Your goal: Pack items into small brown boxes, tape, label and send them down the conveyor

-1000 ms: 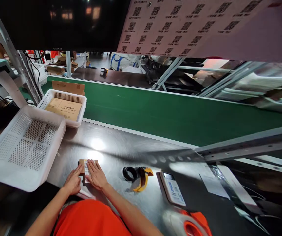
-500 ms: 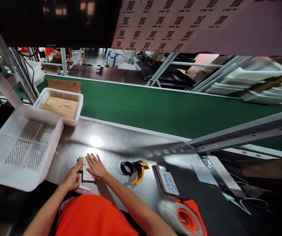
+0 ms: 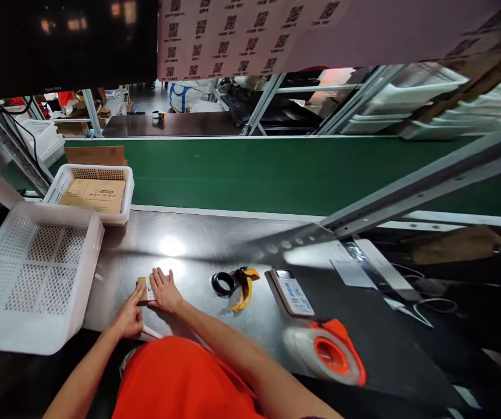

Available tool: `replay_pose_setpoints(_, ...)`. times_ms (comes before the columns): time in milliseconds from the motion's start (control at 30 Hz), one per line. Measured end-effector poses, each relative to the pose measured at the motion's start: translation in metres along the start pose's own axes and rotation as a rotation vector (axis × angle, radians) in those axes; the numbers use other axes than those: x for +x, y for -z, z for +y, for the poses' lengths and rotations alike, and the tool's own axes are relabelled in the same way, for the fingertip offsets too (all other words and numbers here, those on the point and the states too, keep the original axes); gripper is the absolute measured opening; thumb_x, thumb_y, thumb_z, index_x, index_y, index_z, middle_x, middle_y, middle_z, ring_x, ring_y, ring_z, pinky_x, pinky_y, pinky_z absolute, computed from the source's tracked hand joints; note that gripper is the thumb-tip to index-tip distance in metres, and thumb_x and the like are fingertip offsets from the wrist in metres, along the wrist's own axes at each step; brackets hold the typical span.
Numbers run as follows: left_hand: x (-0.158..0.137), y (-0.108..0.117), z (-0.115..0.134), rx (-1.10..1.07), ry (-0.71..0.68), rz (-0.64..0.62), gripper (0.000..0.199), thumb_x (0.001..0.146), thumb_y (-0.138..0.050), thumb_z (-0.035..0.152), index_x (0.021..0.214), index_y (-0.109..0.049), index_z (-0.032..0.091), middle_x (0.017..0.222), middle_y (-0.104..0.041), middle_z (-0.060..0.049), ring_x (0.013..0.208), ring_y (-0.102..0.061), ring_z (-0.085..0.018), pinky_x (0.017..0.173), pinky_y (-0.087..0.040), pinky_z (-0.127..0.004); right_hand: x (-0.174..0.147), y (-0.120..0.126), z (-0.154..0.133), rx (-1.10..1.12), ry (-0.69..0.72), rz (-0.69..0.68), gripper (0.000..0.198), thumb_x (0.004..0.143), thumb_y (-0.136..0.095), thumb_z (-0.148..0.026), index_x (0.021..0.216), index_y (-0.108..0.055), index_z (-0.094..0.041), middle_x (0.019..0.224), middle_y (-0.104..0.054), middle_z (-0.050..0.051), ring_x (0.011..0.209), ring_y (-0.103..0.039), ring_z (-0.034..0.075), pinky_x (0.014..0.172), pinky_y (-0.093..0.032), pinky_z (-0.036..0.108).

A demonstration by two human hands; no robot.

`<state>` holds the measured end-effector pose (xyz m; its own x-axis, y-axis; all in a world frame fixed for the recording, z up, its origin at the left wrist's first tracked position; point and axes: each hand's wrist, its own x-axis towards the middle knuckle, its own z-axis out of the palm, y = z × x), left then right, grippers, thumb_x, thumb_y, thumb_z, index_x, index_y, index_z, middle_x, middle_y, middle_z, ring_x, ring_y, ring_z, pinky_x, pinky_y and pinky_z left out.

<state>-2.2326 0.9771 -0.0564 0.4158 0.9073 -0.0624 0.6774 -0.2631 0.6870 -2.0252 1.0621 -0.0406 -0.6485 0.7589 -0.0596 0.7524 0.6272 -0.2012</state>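
Observation:
A small brown cardboard box [image 3: 142,281] lies on the metal table, with a white printed label [image 3: 149,288] on its upper face. My left hand [image 3: 130,315] grips the box's left side, index finger stretched along it and the other fingers curled. Across the right part of the label, my right hand [image 3: 165,294] lies flat with its fingers spread, hiding some of it. A white strip [image 3: 150,331] sticks out beside my left hand, near the table's front edge.
To the right lie a black ring [image 3: 223,284], a yellow tape dispenser [image 3: 245,290], a phone-like device [image 3: 292,292] and a clear tape roll [image 3: 325,354] with an orange core. White baskets [image 3: 95,233] stand left. Behind runs a green conveyor belt [image 3: 233,174].
The label reached well past the box's near edge before; now only a short piece shows, beside my right hand. Both hands stay at the box. The camera view has turned slightly.

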Motion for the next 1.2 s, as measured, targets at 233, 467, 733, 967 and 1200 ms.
replay_pose_setpoints(233, 0.005, 0.015, 0.005, 0.042, 0.027, -0.016, 0.022, 0.068, -0.063, -0.007, 0.067, -0.068, 0.014, 0.173, -0.035, -0.017, 0.164, -0.024, -0.036, 0.134, -0.029, -0.049, 0.006, 0.028, -0.001, 0.132, -0.074, -0.082, 0.096, 0.073, -0.086, -0.039, 0.156, -0.045, -0.012, 0.148, -0.058, 0.026, 0.13, -0.057, 0.042, 0.1, -0.056, 0.053)
replay_pose_setpoints(467, -0.008, 0.007, 0.034, 0.091, -0.119, 0.044, 0.018, 0.072, -0.069, 0.0, 0.079, -0.076, 0.016, 0.179, -0.025, -0.008, 0.162, -0.031, -0.037, 0.133, -0.031, -0.051, -0.033, 0.055, 0.033, 0.421, 0.045, -0.386, 0.052, 0.074, -0.086, -0.044, 0.119, -0.075, -0.021, 0.097, -0.079, 0.001, 0.077, -0.071, 0.018, 0.064, -0.053, 0.024)
replay_pose_setpoints(733, 0.0, -0.012, 0.053, 0.068, -0.079, -0.006, 0.021, 0.073, -0.068, 0.0, 0.076, -0.079, 0.018, 0.177, -0.029, -0.005, 0.159, -0.037, -0.035, 0.13, -0.037, -0.046, -0.059, 0.056, 0.024, 0.362, -0.046, -0.28, 0.052, 0.08, -0.078, -0.039, 0.126, -0.073, -0.015, 0.152, -0.058, 0.021, 0.118, -0.07, 0.036, 0.095, -0.059, 0.043)
replay_pose_setpoints(967, 0.027, 0.003, 0.064, 0.047, 0.123, -0.019, 0.018, 0.077, -0.066, 0.001, 0.073, -0.077, 0.015, 0.178, -0.026, -0.01, 0.15, -0.052, -0.032, 0.123, -0.047, -0.04, -0.061, 0.05, 0.012, 0.288, -0.221, -0.127, 0.056, 0.092, -0.066, -0.056, 0.123, -0.07, -0.01, 0.117, -0.075, 0.027, 0.105, -0.075, 0.043, 0.09, -0.059, 0.054)
replay_pose_setpoints(1200, 0.016, -0.027, 0.072, 0.128, 0.302, 0.153, 0.015, 0.077, -0.067, 0.005, 0.074, -0.072, 0.02, 0.173, -0.039, -0.011, 0.155, -0.044, -0.036, 0.127, -0.042, -0.049, -0.057, 0.063, 0.03, 0.233, -0.182, -0.1, 0.043, 0.067, -0.086, -0.031, 0.108, -0.077, -0.023, 0.102, -0.081, 0.016, 0.09, -0.079, 0.037, 0.078, -0.062, 0.044)
